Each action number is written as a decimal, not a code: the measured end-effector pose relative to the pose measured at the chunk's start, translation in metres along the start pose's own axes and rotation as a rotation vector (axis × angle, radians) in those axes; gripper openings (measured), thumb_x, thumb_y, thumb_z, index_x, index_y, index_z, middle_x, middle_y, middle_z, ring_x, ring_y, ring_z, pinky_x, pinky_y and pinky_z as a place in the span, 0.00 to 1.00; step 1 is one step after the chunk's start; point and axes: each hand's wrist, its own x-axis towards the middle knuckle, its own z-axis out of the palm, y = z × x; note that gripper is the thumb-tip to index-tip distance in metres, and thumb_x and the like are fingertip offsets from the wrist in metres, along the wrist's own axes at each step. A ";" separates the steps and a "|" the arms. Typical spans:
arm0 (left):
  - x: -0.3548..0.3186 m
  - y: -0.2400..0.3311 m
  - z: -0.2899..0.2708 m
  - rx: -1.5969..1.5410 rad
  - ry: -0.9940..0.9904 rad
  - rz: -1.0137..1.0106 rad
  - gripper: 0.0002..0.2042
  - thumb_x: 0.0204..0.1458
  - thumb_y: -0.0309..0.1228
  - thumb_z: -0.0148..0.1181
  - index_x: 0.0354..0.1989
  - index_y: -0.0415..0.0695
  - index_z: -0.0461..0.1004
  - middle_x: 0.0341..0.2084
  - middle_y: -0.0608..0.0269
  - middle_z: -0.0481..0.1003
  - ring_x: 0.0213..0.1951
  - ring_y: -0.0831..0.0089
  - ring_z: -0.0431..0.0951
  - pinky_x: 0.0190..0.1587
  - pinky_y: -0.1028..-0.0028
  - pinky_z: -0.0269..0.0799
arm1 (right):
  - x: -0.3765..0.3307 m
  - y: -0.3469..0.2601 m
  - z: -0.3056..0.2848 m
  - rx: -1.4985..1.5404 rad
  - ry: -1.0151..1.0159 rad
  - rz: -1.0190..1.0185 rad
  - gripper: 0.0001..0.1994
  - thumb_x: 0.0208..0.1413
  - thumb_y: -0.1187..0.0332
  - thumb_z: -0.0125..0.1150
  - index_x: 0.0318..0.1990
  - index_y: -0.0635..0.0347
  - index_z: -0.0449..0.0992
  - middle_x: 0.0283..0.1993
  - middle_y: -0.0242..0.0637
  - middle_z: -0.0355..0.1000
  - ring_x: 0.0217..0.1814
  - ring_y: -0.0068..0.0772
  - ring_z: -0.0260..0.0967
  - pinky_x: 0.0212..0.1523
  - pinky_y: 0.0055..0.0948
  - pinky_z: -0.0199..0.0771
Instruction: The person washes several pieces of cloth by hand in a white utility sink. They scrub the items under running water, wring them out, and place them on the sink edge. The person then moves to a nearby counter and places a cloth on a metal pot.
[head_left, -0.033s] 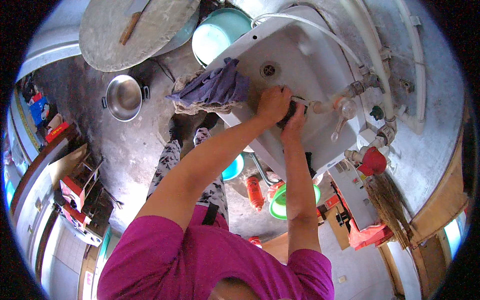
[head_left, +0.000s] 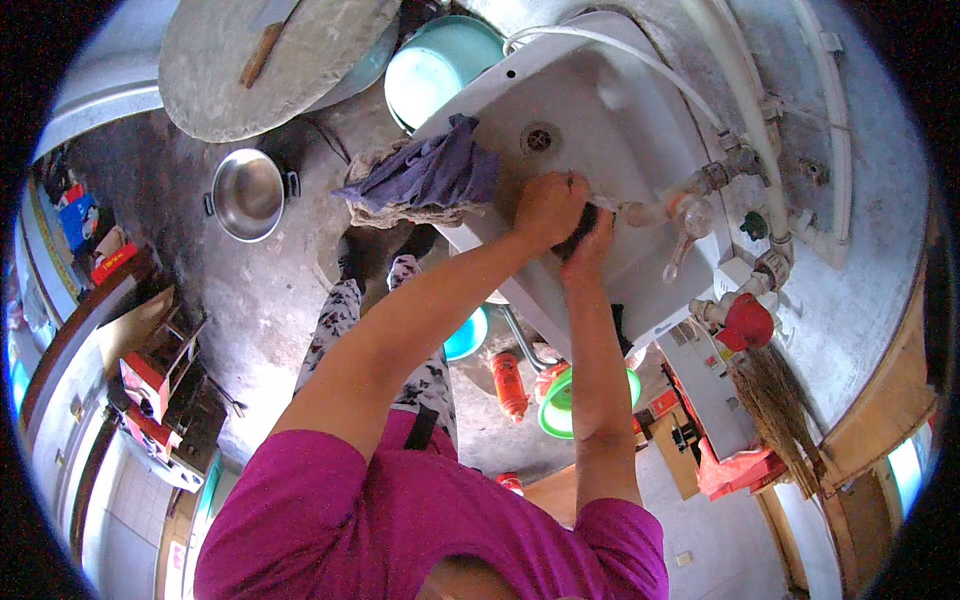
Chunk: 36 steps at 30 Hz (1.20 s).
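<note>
Our left hand (head_left: pixel 550 210) scoots a bit right | it and our right hand (head_left: pixel 592 245) grip a black thing (head_left: pixel 576 234) | sink (head_left: pixel 590 110) below them, tap (head_left: pixel 690 213) to their right

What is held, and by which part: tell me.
The left hand and right hand hold a dark item between them; which part cannot be told.

Lettering, none legible: pale print on the red bottle (head_left: pixel 509 388), floor, near; small print on the red box (head_left: pixel 114 262), left, too small to read; tiny dark mark on the sink's (head_left: pixel 645 285) near right rim, likewise unreadable.
</note>
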 end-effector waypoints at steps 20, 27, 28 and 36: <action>-0.012 0.029 -0.017 -1.520 0.127 -0.944 0.27 0.54 0.49 0.59 0.52 0.41 0.65 0.45 0.57 0.71 0.40 0.65 0.75 0.36 0.67 0.76 | -0.190 -0.227 -0.006 -1.586 -0.187 -0.901 0.24 0.54 0.72 0.59 0.59 0.45 0.68 0.62 0.39 0.61 0.61 0.45 0.60 0.54 0.41 0.70; -0.010 0.001 0.005 -1.734 0.126 -0.704 0.28 0.55 0.54 0.54 0.56 0.47 0.65 0.48 0.58 0.70 0.41 0.64 0.75 0.36 0.65 0.76 | -0.159 -0.305 0.019 -2.058 -0.342 -1.467 0.23 0.47 0.69 0.58 0.55 0.46 0.71 0.58 0.28 0.68 0.56 0.34 0.66 0.53 0.36 0.68; -0.011 0.000 0.008 -1.786 0.148 -0.644 0.26 0.56 0.53 0.53 0.56 0.49 0.65 0.48 0.58 0.70 0.41 0.63 0.75 0.37 0.64 0.75 | -0.146 -0.310 0.017 -2.053 -0.448 -1.508 0.22 0.47 0.69 0.58 0.54 0.47 0.72 0.58 0.28 0.68 0.55 0.33 0.67 0.53 0.35 0.69; -0.022 -0.015 -0.007 -1.684 -0.014 -0.737 0.17 0.60 0.45 0.50 0.54 0.52 0.65 0.45 0.63 0.72 0.43 0.65 0.73 0.37 0.65 0.74 | -0.112 -0.307 0.040 -1.979 -0.675 -1.412 0.22 0.33 0.63 0.71 0.39 0.54 0.73 0.41 0.29 0.70 0.45 0.34 0.69 0.48 0.33 0.69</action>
